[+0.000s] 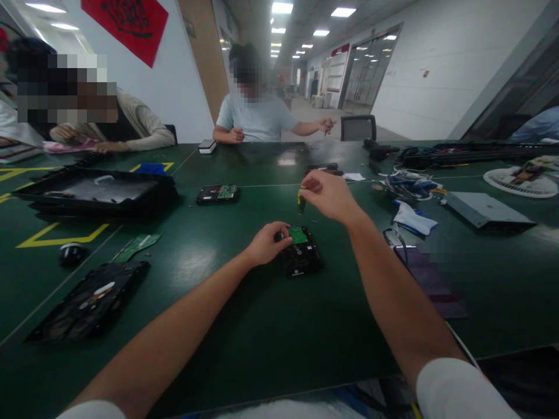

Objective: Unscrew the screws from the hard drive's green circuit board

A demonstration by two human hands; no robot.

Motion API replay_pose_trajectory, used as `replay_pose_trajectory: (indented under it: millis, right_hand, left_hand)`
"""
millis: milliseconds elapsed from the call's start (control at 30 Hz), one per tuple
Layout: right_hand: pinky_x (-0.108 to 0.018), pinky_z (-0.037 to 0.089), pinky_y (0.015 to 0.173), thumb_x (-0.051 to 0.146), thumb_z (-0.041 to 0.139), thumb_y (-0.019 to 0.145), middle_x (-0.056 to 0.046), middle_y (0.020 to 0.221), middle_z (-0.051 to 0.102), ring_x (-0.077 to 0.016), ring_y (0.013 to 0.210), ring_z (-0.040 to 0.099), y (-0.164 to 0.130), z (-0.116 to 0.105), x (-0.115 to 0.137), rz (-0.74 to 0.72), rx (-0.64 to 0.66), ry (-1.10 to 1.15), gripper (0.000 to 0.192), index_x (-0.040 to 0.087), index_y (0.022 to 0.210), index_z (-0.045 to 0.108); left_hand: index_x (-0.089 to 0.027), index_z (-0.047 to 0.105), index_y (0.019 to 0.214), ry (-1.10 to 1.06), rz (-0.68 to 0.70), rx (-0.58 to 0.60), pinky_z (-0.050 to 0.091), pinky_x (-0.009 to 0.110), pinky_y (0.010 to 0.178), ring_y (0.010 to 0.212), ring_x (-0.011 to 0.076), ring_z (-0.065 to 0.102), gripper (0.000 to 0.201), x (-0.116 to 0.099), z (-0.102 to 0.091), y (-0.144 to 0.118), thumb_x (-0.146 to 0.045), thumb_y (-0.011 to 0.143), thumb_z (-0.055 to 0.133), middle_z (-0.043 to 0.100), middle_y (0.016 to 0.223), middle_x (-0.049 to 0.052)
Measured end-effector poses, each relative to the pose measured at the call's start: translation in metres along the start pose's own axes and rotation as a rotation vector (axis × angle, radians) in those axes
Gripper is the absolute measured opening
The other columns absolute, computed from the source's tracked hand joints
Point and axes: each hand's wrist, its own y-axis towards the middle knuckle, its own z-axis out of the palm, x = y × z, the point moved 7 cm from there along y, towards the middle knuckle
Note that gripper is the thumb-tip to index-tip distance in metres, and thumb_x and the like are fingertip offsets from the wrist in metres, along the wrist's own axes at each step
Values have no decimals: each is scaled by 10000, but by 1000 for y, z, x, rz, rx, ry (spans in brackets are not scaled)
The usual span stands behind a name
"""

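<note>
A black hard drive (pixel 302 256) with a small green circuit board (pixel 298 234) on top lies on the dark green table (pixel 271 326) in front of me. My left hand (pixel 267 243) rests on its left edge, fingers touching the drive beside the green board. My right hand (pixel 328 195) is raised above the drive and grips a small screwdriver (pixel 301 201) with a yellow and black handle, tip pointing down toward the board.
A second hard drive (pixel 217 194) lies farther back. At left are a black tray (pixel 94 192), a loose green board (pixel 137 247), a mouse (pixel 70 254) and an opened black case (pixel 89 302). Cables and tools (pixel 408 186) crowd the right. Two people sit across the table.
</note>
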Motion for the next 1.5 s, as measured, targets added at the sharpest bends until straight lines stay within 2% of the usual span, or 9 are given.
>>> replay_pose_trajectory:
  millis: [167,400,600,900,1100,1300,1500]
  right_hand:
    - [-364,561,814,165,693,804,-49,936,749,-217,871,712,0,-2,-2,31,-27,-40,115,208,909,676]
    - [-356,551,814,177,664,836,-57,984,748,-207,870,698,1,0,-2,-31,4,-69,137,205,966,696]
    - [-354,545,779,195,708,817,-54,915,742,-217,847,692,1,-2,-6,9,-47,-90,97,200,908,673]
    - [-372,553,817,157,687,823,-54,985,756,-219,865,703,1,-1,-1,-28,0,-82,135,217,941,716]
    - [-365,543,797,205,730,809,-45,919,747,-222,853,699,1,-4,-1,-5,-26,-95,102,214,904,693]
    - [-372,531,819,196,710,826,-55,984,742,-209,837,689,2,-2,1,-42,6,-123,120,215,944,705]
    - [-379,528,791,238,749,810,-56,920,740,-227,844,684,2,-4,-3,7,-25,-131,107,211,886,678]
  left_hand:
    - [-224,646,924,-8,1,-4,482,447,1029,1149,262,621,121,1,0,0,-338,888,664,671,1293,71]
    - [-222,650,926,-7,16,-12,478,445,1028,1140,263,624,121,2,1,0,-336,891,661,675,1281,69]
    - [-223,646,920,-12,2,0,472,448,1040,1167,267,613,124,2,1,0,-344,895,657,664,1308,72]
    - [-229,643,925,2,5,-1,474,443,1037,1159,264,615,123,2,1,0,-345,891,661,671,1295,65]
    - [-225,638,911,-3,-4,3,484,449,1017,1148,270,620,118,0,0,0,-341,896,658,667,1305,76]
    - [-226,634,908,-6,3,-3,483,446,1009,1128,265,624,111,-1,0,0,-333,893,661,671,1295,72]
    - [-222,634,904,-5,6,-5,493,437,987,1101,261,631,119,-2,0,0,-339,893,655,676,1280,74]
